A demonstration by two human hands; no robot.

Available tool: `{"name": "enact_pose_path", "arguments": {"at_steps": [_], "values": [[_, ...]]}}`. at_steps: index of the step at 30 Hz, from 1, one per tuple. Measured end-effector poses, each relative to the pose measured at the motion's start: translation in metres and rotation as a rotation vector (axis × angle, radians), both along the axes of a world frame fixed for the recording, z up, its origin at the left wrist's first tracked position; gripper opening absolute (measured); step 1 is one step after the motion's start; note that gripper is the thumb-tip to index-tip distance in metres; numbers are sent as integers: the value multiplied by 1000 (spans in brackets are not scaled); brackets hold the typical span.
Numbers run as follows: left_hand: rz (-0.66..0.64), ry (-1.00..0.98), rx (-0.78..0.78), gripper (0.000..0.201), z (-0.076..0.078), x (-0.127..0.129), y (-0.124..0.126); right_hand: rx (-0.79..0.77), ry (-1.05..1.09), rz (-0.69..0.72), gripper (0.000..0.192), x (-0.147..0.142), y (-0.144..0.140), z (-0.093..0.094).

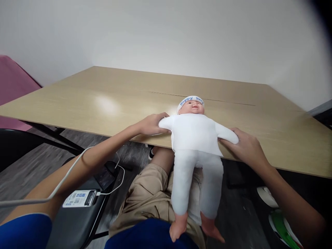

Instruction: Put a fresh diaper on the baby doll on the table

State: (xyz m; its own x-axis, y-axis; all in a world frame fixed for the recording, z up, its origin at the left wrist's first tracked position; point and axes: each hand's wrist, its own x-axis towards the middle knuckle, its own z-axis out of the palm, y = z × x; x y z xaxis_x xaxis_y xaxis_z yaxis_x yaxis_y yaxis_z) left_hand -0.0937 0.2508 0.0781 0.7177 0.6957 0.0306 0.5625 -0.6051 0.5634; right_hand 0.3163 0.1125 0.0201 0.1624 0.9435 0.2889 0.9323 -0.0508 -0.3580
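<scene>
A baby doll (195,135) in a white top and white trousers lies face up across the table's near edge. Its head, in a white cap with blue lettering (191,100), rests toward the table, while its legs hang down over my lap with the feet bare. My left hand (153,124) grips the doll's sleeved arm on the left side. On the other side my right hand (245,143) is closed round the end of the other sleeve. Both of the doll's arms are spread outward. Some of my fingers are hidden behind the sleeves.
The wooden table (116,100) reaches back to a white wall. Left of my legs, a black chair seat (75,224) bears a power bank (80,198) with a white cable (61,181) that crosses my left forearm. Pink cloth (15,79) is at far left.
</scene>
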Motion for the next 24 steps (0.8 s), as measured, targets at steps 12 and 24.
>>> {"name": "enact_pose_path", "arguments": {"at_steps": [12, 24], "values": [[180, 76, 170, 80, -12, -19, 46, 16, -26, 21, 64, -2, 43, -5], [277, 89, 375, 81, -41, -16, 110, -4, -65, 24, 64, 9, 119, -12]]}}
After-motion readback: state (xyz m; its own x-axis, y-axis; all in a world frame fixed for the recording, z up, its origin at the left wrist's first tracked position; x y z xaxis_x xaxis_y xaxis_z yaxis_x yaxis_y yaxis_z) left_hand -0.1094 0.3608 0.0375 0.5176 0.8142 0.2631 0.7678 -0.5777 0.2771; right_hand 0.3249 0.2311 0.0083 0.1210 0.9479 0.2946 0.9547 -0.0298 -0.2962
